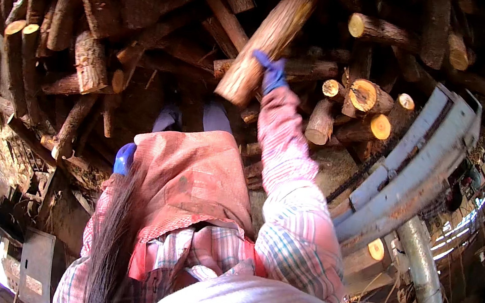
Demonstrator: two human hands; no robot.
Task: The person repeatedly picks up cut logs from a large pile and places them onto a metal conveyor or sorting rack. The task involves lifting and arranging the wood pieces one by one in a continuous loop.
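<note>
Gripping a log (271,34), right hand (274,74) clamped around its side, left hand (124,158) unclear, beside apron (191,166).

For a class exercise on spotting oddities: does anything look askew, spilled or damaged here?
The logs lie jumbled at many angles, looking untidy rather than stacked. The grey-blue metal piece at right has brownish patches that look like rust, perhaps wear.

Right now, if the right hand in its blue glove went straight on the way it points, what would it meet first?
The thick, rough-barked brown wooden log; the right hand appears to touch its side, though depth makes exact contact hard to tell.
</note>
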